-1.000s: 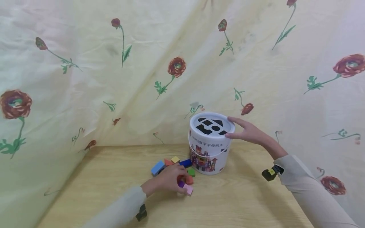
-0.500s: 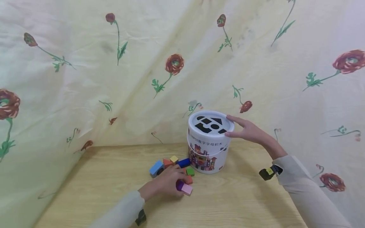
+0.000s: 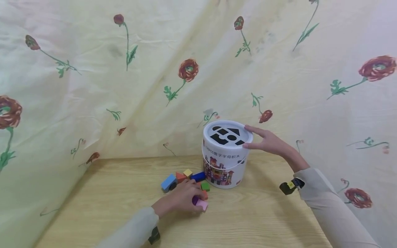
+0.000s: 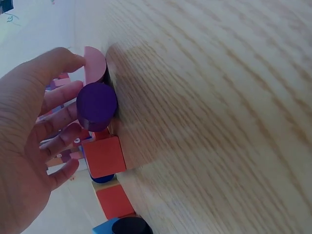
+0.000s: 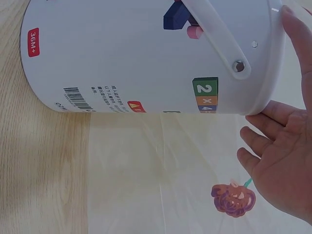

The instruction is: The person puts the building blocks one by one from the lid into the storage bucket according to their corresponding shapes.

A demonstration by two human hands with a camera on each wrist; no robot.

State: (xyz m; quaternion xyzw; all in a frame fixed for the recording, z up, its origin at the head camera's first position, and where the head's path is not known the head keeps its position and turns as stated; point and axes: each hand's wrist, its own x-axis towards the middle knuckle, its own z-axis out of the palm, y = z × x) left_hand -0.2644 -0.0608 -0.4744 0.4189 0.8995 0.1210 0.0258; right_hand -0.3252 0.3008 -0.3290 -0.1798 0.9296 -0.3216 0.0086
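My left hand (image 3: 183, 198) is low over a cluster of toy blocks. In the left wrist view its thumb touches the flat side of a pink half-round block (image 4: 95, 65). The other fingers spread loosely behind a purple cylinder block (image 4: 96, 106) and an orange-red block (image 4: 105, 157). On the right, my right hand (image 3: 270, 142) rests with spread thumb and fingers against the rim of a white block bucket (image 3: 225, 174). Its lid (image 3: 212, 128) has several shaped holes and is on. The bucket stands upright; its far side is hidden.
Around the left hand lie a light blue block (image 3: 169, 182), a red triangular block (image 3: 180, 177), a yellow block (image 3: 187, 173), a dark blue block (image 3: 198, 176) and a green block (image 3: 205, 186). A flowered cloth (image 3: 149, 137) hangs behind the wooden table (image 3: 242, 220).
The left thumb and fingers shift slightly at the pink and purple blocks, which stay on the table. My right hand stays at the bucket rim. The head view has shifted a little.
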